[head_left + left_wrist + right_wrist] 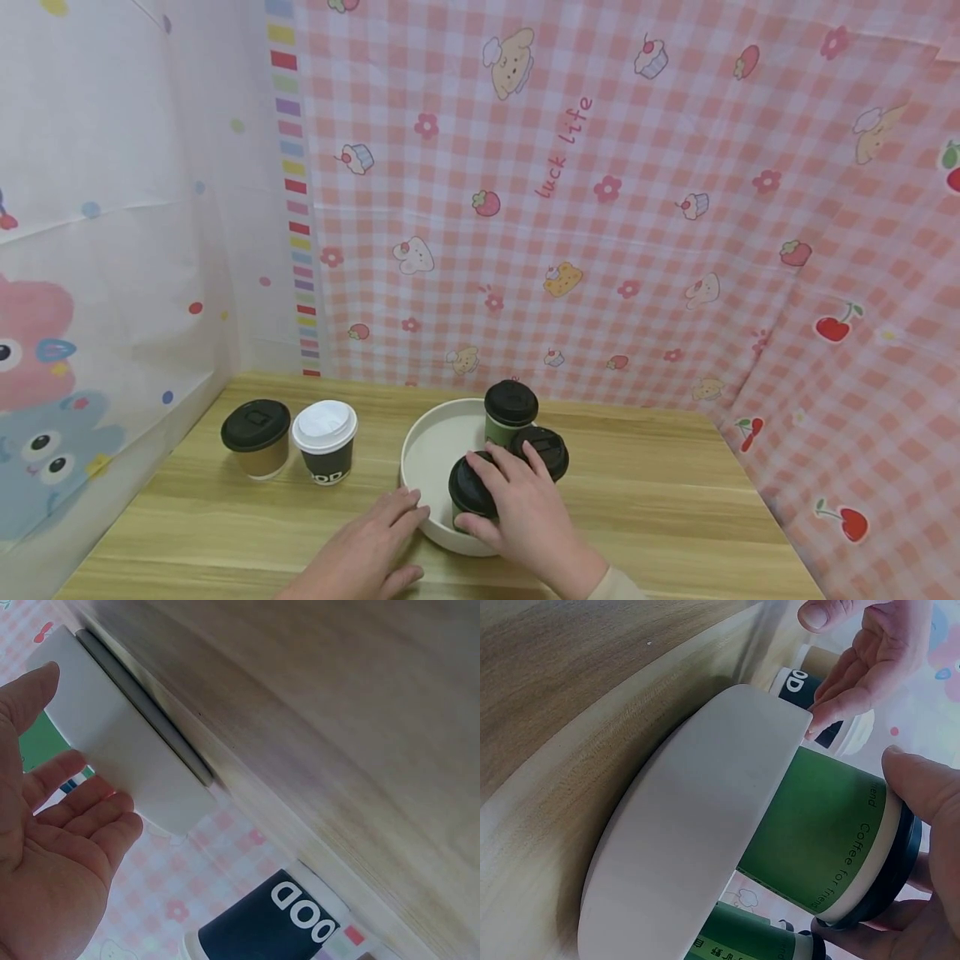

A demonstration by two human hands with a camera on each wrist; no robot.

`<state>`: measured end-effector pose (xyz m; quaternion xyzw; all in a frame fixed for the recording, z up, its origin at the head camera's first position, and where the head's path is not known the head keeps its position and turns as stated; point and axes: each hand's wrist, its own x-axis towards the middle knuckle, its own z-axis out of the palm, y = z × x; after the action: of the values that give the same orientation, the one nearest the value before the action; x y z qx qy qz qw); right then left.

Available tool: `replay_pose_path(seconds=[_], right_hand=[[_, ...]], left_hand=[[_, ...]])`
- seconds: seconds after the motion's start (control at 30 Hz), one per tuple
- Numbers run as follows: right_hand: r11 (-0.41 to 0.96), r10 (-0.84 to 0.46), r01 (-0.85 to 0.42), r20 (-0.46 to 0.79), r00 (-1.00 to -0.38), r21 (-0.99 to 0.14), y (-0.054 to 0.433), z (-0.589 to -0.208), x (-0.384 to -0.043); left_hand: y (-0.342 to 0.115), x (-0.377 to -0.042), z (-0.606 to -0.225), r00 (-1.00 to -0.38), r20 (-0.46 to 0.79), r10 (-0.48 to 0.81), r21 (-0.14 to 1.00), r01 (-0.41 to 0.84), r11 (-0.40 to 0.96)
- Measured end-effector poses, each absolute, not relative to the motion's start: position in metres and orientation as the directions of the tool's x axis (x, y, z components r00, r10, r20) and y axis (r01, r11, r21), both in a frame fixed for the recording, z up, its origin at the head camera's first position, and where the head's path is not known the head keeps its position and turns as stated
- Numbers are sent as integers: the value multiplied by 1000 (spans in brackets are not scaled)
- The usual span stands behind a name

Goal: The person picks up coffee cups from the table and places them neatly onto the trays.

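Note:
A round cream dish [429, 422] with a low wall stands on the table, with black-lidded paper coffee cups in its right half. My right hand [528, 512] holds the front cup [467, 490] at its black lid, thumb on the near side and fingers across the top. In the right wrist view this coffee cup [817, 832] is green, its lower part behind the dish wall. Behind it are a second green cup [510, 408] and a third cup [546, 450], partly hidden by my fingers. My left hand [367, 542] touches the dish's left rim with extended fingertips.
Left of the dish stand a dark coffee cup with a white lid [327, 442] and a brown cup with a black lid [257, 437]. A pink checked cloth [450, 275] hangs behind the wooden table [652, 483], and patterned cloth flanks both sides.

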<state>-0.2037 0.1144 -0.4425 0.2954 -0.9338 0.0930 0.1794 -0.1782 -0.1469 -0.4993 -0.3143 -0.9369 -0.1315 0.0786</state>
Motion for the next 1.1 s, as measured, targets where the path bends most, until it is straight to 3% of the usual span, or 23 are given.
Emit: replay_pose_path(seconds=[0.47,0.93,1.1], right_hand=[[800,-522,-597,421,-742,-61,117,-443,-198],[779,-512,-626,612,-603,35,132,-442,-187],[781,-491,-625,638,-593,21,143,-447,-181]], left_hand=[[-146,-177,-496,-799,204,565,217,600,770],[-145,-177,-496,-810,182,557,230,586,777],[-146,-179,-498,-808,186,559,226,589,776]])
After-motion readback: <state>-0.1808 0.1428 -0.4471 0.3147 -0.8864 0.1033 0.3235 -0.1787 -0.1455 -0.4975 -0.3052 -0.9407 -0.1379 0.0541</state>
